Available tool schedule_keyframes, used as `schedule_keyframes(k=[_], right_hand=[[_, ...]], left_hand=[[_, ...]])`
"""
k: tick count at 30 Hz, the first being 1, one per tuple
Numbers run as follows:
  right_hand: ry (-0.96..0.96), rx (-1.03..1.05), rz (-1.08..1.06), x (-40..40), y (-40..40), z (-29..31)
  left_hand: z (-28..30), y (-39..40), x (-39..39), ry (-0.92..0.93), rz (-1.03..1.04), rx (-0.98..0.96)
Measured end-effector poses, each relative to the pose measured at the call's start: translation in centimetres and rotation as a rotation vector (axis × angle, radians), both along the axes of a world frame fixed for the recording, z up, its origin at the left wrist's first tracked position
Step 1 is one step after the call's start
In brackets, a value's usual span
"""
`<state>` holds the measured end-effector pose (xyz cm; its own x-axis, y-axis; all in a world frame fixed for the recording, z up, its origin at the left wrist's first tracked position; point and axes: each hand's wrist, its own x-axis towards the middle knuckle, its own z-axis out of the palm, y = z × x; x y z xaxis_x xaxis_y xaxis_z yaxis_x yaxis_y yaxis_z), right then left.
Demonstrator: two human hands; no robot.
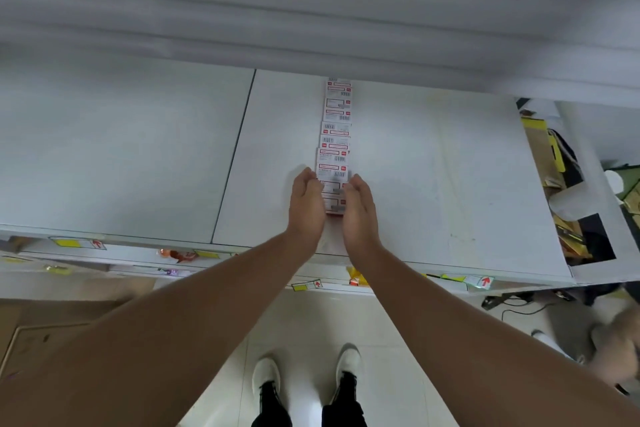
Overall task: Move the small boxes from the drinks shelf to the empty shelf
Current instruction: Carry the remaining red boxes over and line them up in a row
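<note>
A row of small boxes [335, 135], white with red bands and barcodes, is lying on a pale grey shelf [433, 184], running in 1 line from near the front edge back toward the rear, where the far end is passing under the blurred shelf above [311, 10]. The boxes are sitting edge to edge, slightly staggered.

The left hand [306, 204] is pressing flat against the left side of the nearest boxes, fingers straight and together, palm turned inward. The right hand [358, 210] is mirroring it on the right side, also flat and unclenched, so the 2 palms are sandwiching the near end of the row between them rather than curling around any box.

A seam [233, 156] is dividing this shelf panel from another bare panel to the left. Along the shelf's front edge, yellow price labels [304, 285] with red arrows are showing. At the right end, brown and yellow packaging [550, 156] is lying beyond the shelf. Below, 2 white shoes [308, 373] are standing on a light tiled floor [398, 340].
</note>
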<state>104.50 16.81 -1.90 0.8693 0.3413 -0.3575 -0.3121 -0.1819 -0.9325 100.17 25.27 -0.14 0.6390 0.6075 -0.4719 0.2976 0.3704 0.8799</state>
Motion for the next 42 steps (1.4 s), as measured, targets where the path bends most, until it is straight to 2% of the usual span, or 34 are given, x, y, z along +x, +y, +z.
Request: schedule_keyframes(k=[3, 5, 10, 13, 16, 19, 24, 29, 37, 42], right_hand=[[-0.029, -0.072, 0.061, 0.6, -1.0, 0.5], [-0.058, -0.128, 0.098, 0.8, -2.3, 1.1], [-0.224, -0.316, 0.312, 0.7, -5.5, 3.7], [-0.322, -0.404, 0.431, 0.7, -7.2, 5.2], [-0.475, -0.514, 0.592, 0.9, -7.9, 6.7], [-0.546, -0.611, 0.703, 1.1, -7.9, 7.0], [-0.726, -0.824, 0.910, -0.4, -7.0, 7.4], [-0.857, -0.805, 0.931, -2.9, -7.4, 9.7], [-0.949, -0.796, 0.895, -7.6, -9.0, 14.2], [-1.006, -0.788, 0.952, -14.7, -9.9, 16.0]], left_hand=[[0.4, 1.0, -0.4, 0.036, -0.046, 0.001], [1.3, 1.4, -1.0, 0.073, -0.089, 0.070], [2.1, 2.3, -4.5, 0.252, -0.280, 0.333], [2.1, 1.3, -7.4, 0.310, -0.421, 0.575], [2.5, 0.2, -9.3, 0.400, -0.518, 0.773], [3.2, -0.2, -10.6, 0.504, -0.581, 0.905], [4.5, -0.6, -13.3, 0.548, -0.528, 0.944], [7.7, -1.4, -16.4, 0.672, -0.480, 0.955], [12.3, -1.8, -23.4, 0.784, -0.518, 1.191], [14.3, -4.0, -30.8, 0.746, -0.408, 1.224]])
